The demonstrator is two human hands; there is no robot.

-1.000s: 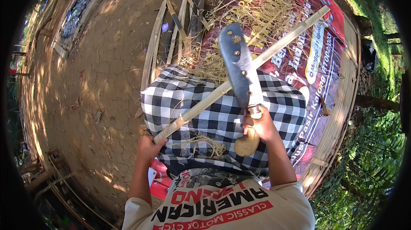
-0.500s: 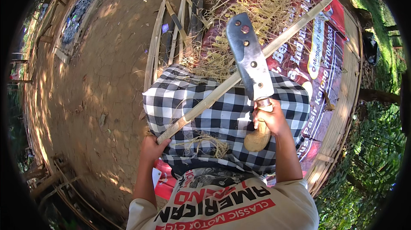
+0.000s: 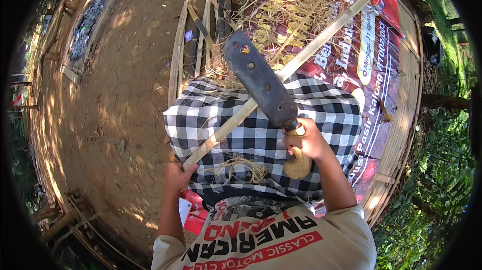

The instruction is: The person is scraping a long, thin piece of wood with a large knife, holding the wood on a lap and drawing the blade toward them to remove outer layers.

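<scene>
My right hand point(image 3: 306, 140) is closed round the wooden handle of a cleaver point(image 3: 261, 81), whose broad dark blade has several round holes and points up and to the left. The blade lies across the middle of a long pale bamboo strip point(image 3: 321, 39) and hides part of it. My left hand point(image 3: 179, 175) grips the strip's near end at the left. From there the strip slants up to the far right. Beneath both, a black-and-white checked cloth point(image 3: 201, 119) covers my lap, with a small heap of shavings point(image 3: 241, 169) on it.
Bamboo strips point(image 3: 176, 54) and dark slats lie on the ground beyond my lap. Curly shavings point(image 3: 306, 9) are piled on a printed red banner point(image 3: 371, 134) over a bamboo platform point(image 3: 396, 144). Cracked dirt point(image 3: 120, 109) stretches left, with a framed ash bed point(image 3: 90, 26) at the far left.
The cleaver has swung so its tip moved left and down, and its face has turned from shiny to dark. My right hand shifted slightly left. The left hand keeps its hold.
</scene>
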